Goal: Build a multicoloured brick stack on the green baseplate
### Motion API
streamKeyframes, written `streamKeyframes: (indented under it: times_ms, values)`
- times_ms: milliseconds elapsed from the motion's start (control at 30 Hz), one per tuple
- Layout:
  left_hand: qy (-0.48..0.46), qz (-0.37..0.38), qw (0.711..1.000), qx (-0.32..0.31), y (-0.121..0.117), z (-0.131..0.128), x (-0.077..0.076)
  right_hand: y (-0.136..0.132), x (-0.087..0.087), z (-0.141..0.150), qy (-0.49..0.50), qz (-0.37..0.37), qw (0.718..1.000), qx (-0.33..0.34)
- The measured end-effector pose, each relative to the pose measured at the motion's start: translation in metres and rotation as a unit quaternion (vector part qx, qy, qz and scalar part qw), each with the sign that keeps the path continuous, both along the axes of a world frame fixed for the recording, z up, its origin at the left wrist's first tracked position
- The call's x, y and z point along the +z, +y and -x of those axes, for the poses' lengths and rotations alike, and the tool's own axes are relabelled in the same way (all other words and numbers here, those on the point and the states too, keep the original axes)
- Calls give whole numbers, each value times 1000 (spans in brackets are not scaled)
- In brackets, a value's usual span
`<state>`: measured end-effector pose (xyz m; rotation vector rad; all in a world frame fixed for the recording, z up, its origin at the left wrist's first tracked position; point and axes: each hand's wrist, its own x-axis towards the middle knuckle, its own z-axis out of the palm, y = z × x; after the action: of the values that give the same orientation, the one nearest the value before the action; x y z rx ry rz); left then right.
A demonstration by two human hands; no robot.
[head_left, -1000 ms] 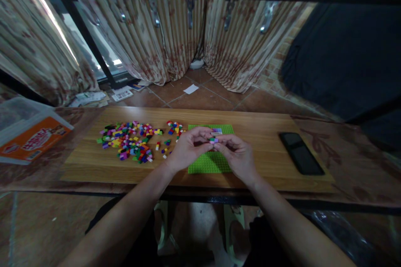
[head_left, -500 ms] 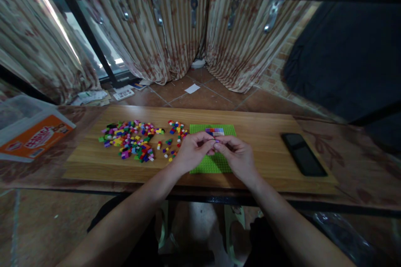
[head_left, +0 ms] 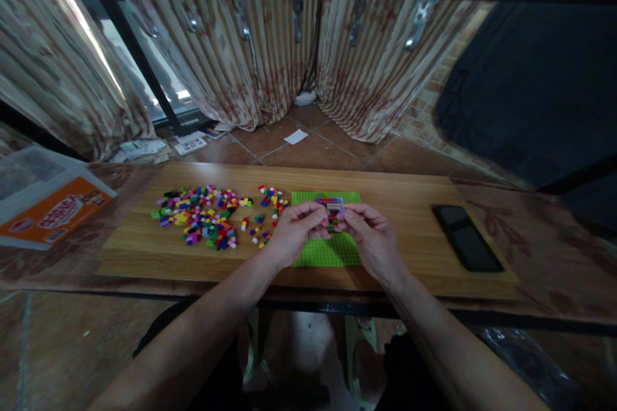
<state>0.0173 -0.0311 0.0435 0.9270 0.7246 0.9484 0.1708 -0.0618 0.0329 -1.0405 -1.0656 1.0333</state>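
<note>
My left hand (head_left: 295,231) and my right hand (head_left: 375,235) are close together over a green studded baseplate (head_left: 328,255). Between the right thumb and forefinger is a small purple toy brick (head_left: 342,213). The left thumb and forefinger are pinched just beside it; what they grip, if anything, is too small to make out. Behind the fingertips, a block of multicoloured bricks (head_left: 330,201) is built on the far part of the baseplate, partly covered by my hands.
A large heap of loose bricks (head_left: 200,215) lies on the left of the wooden board (head_left: 409,231), with smaller groups (head_left: 272,196) nearer the baseplate. A black phone (head_left: 467,237) rests on the right. A clear box with an orange label (head_left: 55,209) stands far left.
My fingertips have drawn slightly apart, and more of the multicoloured bricks shows between them. The purple brick has shifted a little to the right with my right hand.
</note>
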Motion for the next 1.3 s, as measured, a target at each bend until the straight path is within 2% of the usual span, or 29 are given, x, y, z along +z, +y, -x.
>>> streamKeyframes:
  times_ms: [67, 167, 400, 467, 600, 700, 833, 967, 1133, 1300]
  values:
    - [-30, 31, 999, -14, 3, 4, 1, 1, 0, -4, -11, -11, 1000, -5]
    - [-46, 49, 998, 8, 8, 11, 5, 4, 2, -12, -29, -24, 999, -26]
    - [1, 56, 996, 63, 17, 19, 4, 6, 6, -29, -132, -35, 990, -12]
    - [16, 55, 996, 68, 18, 20, 3, 4, 4, -30, -212, -39, 976, -11]
    - [41, 47, 996, 70, 18, 20, -1, -2, 2, -27, -385, -80, 919, -9]
    - [58, 43, 995, 62, 17, 18, -3, -2, 0, -23, -436, -134, 890, -3]
    - [87, 46, 994, 53, 16, 16, -5, 0, -6, -19, -457, -189, 869, -21]
    - [104, 49, 992, 51, 14, 13, -6, 1, -11, -13, -453, -205, 868, -23]
    - [112, 42, 992, 44, 13, 12, -7, 4, -14, -2, -425, -198, 883, -29]
    - [118, 45, 991, 41, 12, 12, -8, 8, -25, 0, -414, -157, 892, -89]
